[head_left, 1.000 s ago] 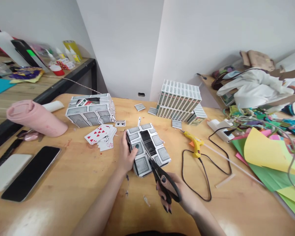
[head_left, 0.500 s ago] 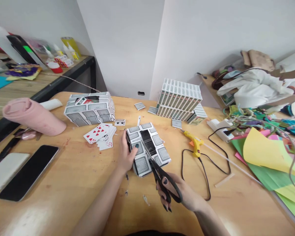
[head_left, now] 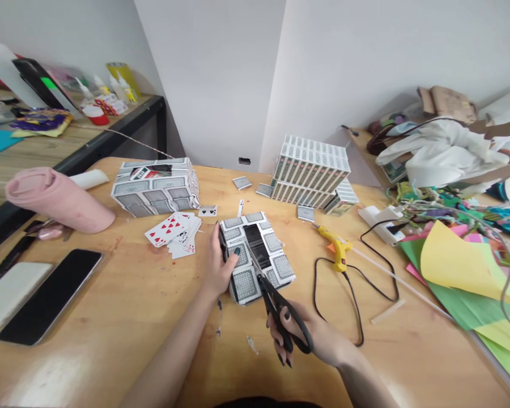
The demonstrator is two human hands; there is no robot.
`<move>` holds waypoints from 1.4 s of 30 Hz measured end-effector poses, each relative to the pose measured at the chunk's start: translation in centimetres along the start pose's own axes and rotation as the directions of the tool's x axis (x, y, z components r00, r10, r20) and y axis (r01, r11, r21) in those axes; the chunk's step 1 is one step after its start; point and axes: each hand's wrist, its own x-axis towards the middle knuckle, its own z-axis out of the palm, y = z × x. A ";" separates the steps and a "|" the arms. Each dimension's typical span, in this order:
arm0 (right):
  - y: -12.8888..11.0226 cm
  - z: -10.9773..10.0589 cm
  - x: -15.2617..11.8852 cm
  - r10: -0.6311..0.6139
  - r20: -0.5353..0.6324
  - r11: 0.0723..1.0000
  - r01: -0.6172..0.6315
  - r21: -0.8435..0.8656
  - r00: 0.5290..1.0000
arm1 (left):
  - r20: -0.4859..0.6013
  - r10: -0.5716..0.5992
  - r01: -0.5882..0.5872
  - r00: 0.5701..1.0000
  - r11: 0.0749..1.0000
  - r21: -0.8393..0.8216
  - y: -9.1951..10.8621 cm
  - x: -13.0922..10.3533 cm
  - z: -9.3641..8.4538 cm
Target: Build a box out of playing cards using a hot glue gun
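Note:
My left hand (head_left: 221,266) grips the left side of a box covered with playing cards (head_left: 244,285), its thumb lying on the top face. A dark slot runs along the middle of that face. In my right hand (head_left: 306,334) are black-handled scissors (head_left: 276,300), with the fingers through the handle loops. Their blades reach over the top of the box beside the slot; whether they are cutting anything I cannot make out. Loose playing cards (head_left: 170,229) lie fanned out beyond my left hand. Another card-covered box (head_left: 153,195) with an opening on top stands behind them.
Stacked card packs (head_left: 310,170) stand at the back. To the right lie a yellow glue gun (head_left: 338,249) with its black cord, a white power strip (head_left: 380,221) and coloured sheets (head_left: 463,272). A pink roll (head_left: 63,201) and a phone (head_left: 51,297) are on the left.
My right hand and the scissor handles have shifted very slightly to the left. The box and my left hand look nearly the same.

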 end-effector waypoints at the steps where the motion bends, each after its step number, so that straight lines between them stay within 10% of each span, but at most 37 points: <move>1: 0.1 0.0 0.0 0.003 0.013 1.000 -0.003 0.012 1.000 | 0.002 -0.001 0.001 1.000 1.000 -0.004 0.0 0.0 0.0; 15: 0.5 -2.3 0.3 0.085 0.344 0.878 -0.234 0.419 0.935 | 0.002 0.002 -0.002 1.000 1.000 -0.012 -0.2 0.1 -0.1; 29: -0.9 0.5 -0.4 0.101 0.319 0.740 -0.286 0.609 0.942 | 0.009 -0.010 0.010 1.000 0.999 -0.033 0.0 0.1 -0.1; 42: 0.5 -0.1 -0.3 0.041 0.097 0.952 -0.069 0.299 0.994 | 0.017 0.034 -0.035 0.999 0.997 0.063 -0.1 0.0 -0.1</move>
